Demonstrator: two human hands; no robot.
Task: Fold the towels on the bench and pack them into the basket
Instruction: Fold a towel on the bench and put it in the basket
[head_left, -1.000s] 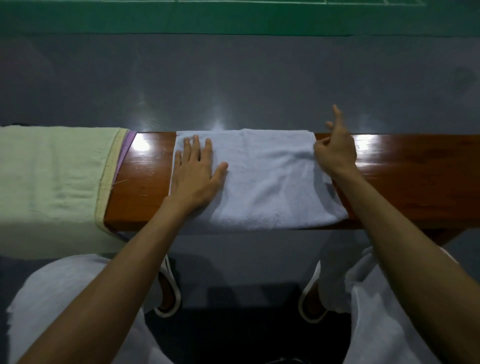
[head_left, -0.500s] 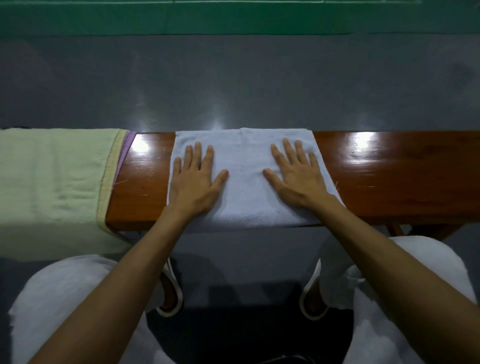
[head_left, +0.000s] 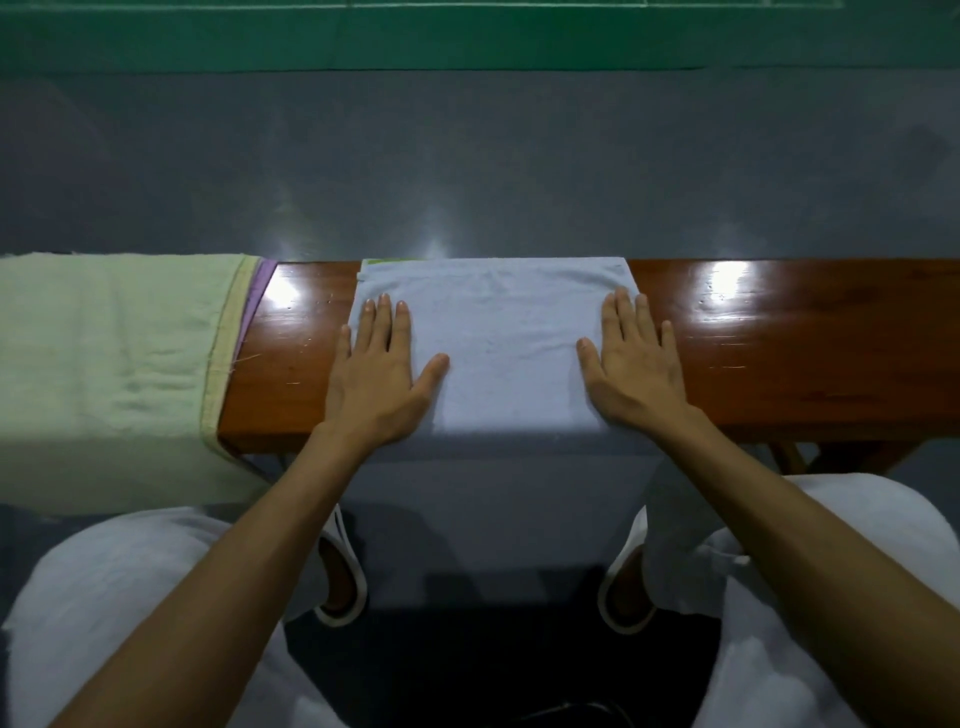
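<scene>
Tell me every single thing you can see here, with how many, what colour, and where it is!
blue towel: one, pale blue, spread across the middle of the bench
green towel: one, pale green, draped over the bench's left end
purple cloth: one strip, purple, peeking out from under the green towel
bench: one, shiny brown wood, running left to right
floor: grey, with a green area along the far side
basket: none in view
slippers: two, white, on the feet below the bench
trousers: white, at the bottom corners
left hand: flat on the blue towel's left edge
right hand: flat on its right edge
</scene>
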